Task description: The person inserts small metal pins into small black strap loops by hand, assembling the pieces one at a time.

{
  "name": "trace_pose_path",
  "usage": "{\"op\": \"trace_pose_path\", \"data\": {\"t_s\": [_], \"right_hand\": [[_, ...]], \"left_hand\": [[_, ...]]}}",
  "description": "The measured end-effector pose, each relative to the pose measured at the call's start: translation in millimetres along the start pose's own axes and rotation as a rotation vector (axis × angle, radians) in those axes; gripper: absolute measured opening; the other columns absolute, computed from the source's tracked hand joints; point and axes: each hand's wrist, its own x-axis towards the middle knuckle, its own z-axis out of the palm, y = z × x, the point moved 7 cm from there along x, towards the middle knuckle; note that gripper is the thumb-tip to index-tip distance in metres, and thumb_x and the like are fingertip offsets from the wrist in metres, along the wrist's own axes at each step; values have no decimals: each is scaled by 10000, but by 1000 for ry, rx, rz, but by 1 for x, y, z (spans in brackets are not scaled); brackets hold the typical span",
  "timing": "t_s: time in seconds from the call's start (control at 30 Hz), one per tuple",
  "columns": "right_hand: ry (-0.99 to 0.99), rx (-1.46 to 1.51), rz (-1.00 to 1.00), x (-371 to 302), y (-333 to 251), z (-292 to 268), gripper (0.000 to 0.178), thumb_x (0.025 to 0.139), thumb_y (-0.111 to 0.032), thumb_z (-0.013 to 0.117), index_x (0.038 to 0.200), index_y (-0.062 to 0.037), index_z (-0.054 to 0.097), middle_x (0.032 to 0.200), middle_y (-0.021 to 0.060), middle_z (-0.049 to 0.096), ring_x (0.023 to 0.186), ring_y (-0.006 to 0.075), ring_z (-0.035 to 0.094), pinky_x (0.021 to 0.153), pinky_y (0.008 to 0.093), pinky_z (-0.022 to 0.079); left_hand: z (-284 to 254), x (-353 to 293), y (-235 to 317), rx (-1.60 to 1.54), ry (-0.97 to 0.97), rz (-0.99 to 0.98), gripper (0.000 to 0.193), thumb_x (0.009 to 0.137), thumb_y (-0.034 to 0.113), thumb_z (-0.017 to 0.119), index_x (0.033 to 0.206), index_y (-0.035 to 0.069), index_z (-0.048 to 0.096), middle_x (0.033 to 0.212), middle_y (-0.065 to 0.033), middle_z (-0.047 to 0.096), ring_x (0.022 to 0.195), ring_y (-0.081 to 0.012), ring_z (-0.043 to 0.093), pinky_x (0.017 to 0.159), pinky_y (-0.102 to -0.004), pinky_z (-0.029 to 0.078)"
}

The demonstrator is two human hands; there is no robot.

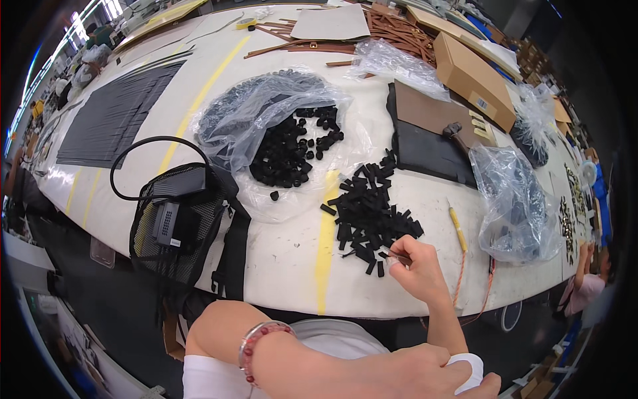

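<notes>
My right hand (422,269) is closed in a pinch at the near edge of a loose heap of short black strip pieces (372,213). Between its thumb and forefinger is a small dark piece, too small to make out fully. My left forearm, with a red beaded bracelet (249,349) and a metal bangle, crosses low in front of me to the right. At the lower right, my left hand (425,372) has its fingers bent around a white sleeve (468,372) at my right arm; part of the hand lies out of frame.
Beyond the heap lies a clear plastic bag (232,120) spilling small black parts (282,153). At left sits a black mesh basket (176,219) with dark devices. On the right are a yellow-handled tool (457,229), a filled plastic bag (515,206), a black pad (432,149) and a cardboard box (475,80).
</notes>
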Motion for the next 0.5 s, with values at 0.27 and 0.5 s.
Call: {"op": "trace_pose_path", "data": {"t_s": [0.27, 0.5], "right_hand": [[-45, 355, 112, -3, 13, 5, 128, 721, 35, 542, 842, 35, 581, 714, 16, 561, 593, 38, 504, 529, 174, 417], [-98, 811, 136, -3, -1, 25, 121, 735, 8, 579, 848, 16, 535, 729, 27, 556, 631, 61, 540, 557, 191, 456]], "left_hand": [[2, -56, 20, -63, 162, -194, 385, 701, 196, 543, 1043, 19, 572, 916, -145, 554, 566, -116, 515, 435, -212, 392], [44, -179, -118, -615, 790, -1286, 146, 779, -12, 536, 919, -38, 507, 702, -53, 556, 509, -95, 506, 475, -199, 415]]}}
